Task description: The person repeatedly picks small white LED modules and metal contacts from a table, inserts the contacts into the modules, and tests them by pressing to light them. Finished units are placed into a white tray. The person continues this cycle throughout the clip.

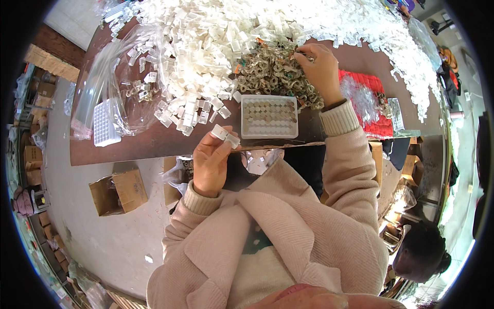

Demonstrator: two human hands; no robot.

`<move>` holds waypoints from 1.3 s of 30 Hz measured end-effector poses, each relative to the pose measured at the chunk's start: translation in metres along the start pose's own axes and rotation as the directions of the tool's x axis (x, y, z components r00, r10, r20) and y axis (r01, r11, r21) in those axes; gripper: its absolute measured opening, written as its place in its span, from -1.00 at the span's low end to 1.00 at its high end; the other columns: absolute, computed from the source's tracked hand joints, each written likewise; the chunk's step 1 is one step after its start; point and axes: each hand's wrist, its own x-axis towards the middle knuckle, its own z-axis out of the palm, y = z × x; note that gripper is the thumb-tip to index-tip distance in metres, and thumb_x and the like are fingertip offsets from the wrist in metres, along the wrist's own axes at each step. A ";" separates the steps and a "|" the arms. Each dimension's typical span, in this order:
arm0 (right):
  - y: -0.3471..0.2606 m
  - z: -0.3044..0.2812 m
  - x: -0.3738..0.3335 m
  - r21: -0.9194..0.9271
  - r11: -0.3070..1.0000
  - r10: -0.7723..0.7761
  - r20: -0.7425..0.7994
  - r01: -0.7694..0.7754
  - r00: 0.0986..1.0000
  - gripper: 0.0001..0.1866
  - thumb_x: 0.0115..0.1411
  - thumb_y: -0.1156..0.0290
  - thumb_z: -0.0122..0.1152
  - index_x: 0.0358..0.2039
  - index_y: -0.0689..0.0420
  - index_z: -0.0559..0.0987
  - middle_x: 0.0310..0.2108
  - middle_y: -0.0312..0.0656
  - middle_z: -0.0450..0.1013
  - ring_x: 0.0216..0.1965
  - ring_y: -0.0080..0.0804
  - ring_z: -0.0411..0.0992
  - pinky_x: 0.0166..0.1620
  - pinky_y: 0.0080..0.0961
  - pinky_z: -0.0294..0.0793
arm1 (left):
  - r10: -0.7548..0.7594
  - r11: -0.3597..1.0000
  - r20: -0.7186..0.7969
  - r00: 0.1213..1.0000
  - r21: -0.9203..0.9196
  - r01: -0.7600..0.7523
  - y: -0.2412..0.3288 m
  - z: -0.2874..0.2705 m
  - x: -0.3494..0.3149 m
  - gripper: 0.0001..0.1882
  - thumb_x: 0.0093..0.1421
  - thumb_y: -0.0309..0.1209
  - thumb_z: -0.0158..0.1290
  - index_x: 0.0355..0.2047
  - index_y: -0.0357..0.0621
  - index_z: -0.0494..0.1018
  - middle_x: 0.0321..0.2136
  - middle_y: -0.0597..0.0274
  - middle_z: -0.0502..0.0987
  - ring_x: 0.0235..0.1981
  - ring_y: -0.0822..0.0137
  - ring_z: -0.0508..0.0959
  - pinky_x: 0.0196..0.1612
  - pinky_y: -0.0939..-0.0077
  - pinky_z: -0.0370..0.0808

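Between the thumb and fingers of my left hand (210,164) is a small white plastic box (225,136), its two halves folded apart, just above the table's near edge. My right hand (323,72) reaches to the right side of a heap of small metallic rings (267,72), some with orange or green bits. Its thumb and index finger pinch together there; what they hold is too small to make out. In front of the heap sits a white tray (269,137) with rows of small round, beige-grey pieces. A large pile of white plastic boxes (200,36) lies behind and left.
A red cloth (381,121) with clear plastic bags lies to the right. Clear plastic bags (136,103) and a white dimpled tray (106,123) are at the left of the brown table (170,149). An open cardboard box (128,190) stands on the floor. Another person's head (419,252) shows lower right.
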 end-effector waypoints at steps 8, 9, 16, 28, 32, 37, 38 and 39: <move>-0.010 -0.033 -0.010 0.650 0.741 0.205 0.021 -0.169 0.979 -0.77 0.28 0.58 0.23 -0.05 0.18 0.63 -0.26 -0.34 0.58 -0.22 -0.61 0.55 -0.17 -0.72 0.47 | -0.047 0.999 0.033 0.998 -0.001 0.047 0.001 0.006 0.001 -0.68 0.31 -0.57 0.04 0.07 -0.36 0.45 -0.12 0.06 0.58 -0.14 0.22 0.62 -0.12 0.40 0.59; -0.011 -0.036 -0.011 0.643 0.738 0.226 0.052 -0.206 0.973 -0.76 0.28 0.59 0.22 -0.04 0.18 0.63 -0.26 -0.34 0.58 -0.22 -0.60 0.55 -0.17 -0.73 0.47 | -0.047 0.999 0.043 0.998 -0.010 0.048 0.000 0.007 0.001 -0.70 0.31 -0.59 0.03 0.05 -0.35 0.46 -0.12 0.08 0.58 -0.15 0.23 0.62 -0.13 0.41 0.60; -0.053 -0.048 -0.053 0.538 0.830 0.121 0.078 -0.144 0.990 -0.72 0.19 0.69 0.23 -0.10 0.16 0.63 -0.19 -0.24 0.55 -0.25 -0.46 0.55 -0.23 -0.63 0.52 | -0.021 1.000 0.112 0.994 0.005 0.021 0.001 0.012 0.003 -0.71 0.31 -0.56 0.04 0.03 -0.36 0.46 -0.11 0.03 0.58 -0.13 0.21 0.61 -0.09 0.37 0.58; -0.121 -0.033 -0.115 0.386 0.879 -0.352 0.126 0.281 0.927 -0.63 -0.03 0.61 0.41 -0.15 0.11 0.64 -0.21 -0.20 0.55 -0.22 -0.15 0.45 -0.07 -0.31 0.47 | 0.059 0.997 0.278 0.959 -0.065 -0.043 0.007 0.020 -0.001 -0.67 0.14 -0.75 0.15 -0.06 -0.32 0.56 0.04 0.05 0.49 -0.02 0.30 0.55 0.03 0.43 0.55; -0.126 -0.031 -0.120 0.411 0.883 -0.296 0.117 0.224 0.948 -0.66 -0.03 0.61 0.42 -0.18 0.12 0.64 -0.23 -0.22 0.56 -0.25 -0.19 0.45 -0.07 -0.31 0.46 | 0.143 0.990 0.285 0.948 -0.026 -0.141 0.002 0.018 -0.001 -0.65 0.10 -0.74 0.20 -0.07 -0.28 0.58 0.02 0.11 0.45 -0.05 0.32 0.54 0.02 0.45 0.56; -0.132 -0.029 -0.123 0.417 0.882 -0.281 0.095 0.218 0.955 -0.69 -0.01 0.62 0.42 -0.20 0.14 0.65 -0.28 -0.20 0.58 -0.26 -0.23 0.48 -0.12 -0.36 0.47 | 0.226 0.974 0.244 0.943 -0.067 -0.216 -0.004 0.020 -0.002 -0.64 0.10 -0.73 0.21 -0.06 -0.29 0.58 0.00 0.12 0.43 -0.05 0.32 0.53 0.02 0.43 0.57; -0.133 -0.028 -0.124 0.438 0.878 -0.261 0.100 0.193 0.960 -0.70 0.00 0.63 0.41 -0.21 0.14 0.65 -0.28 -0.20 0.58 -0.27 -0.23 0.48 -0.13 -0.37 0.47 | 0.234 0.972 0.233 0.944 -0.077 -0.222 -0.004 0.020 -0.003 -0.64 0.10 -0.73 0.21 -0.06 -0.30 0.58 0.01 0.12 0.43 -0.05 0.32 0.53 0.02 0.44 0.56; -0.134 -0.027 -0.124 0.458 0.873 -0.240 0.107 0.167 0.965 -0.71 0.00 0.64 0.41 -0.21 0.15 0.65 -0.29 -0.20 0.59 -0.27 -0.24 0.49 -0.13 -0.38 0.47 | 0.240 0.971 0.233 0.942 -0.079 -0.228 -0.005 0.020 -0.003 -0.65 0.10 -0.72 0.21 -0.07 -0.31 0.58 0.01 0.11 0.44 -0.05 0.32 0.53 0.02 0.44 0.56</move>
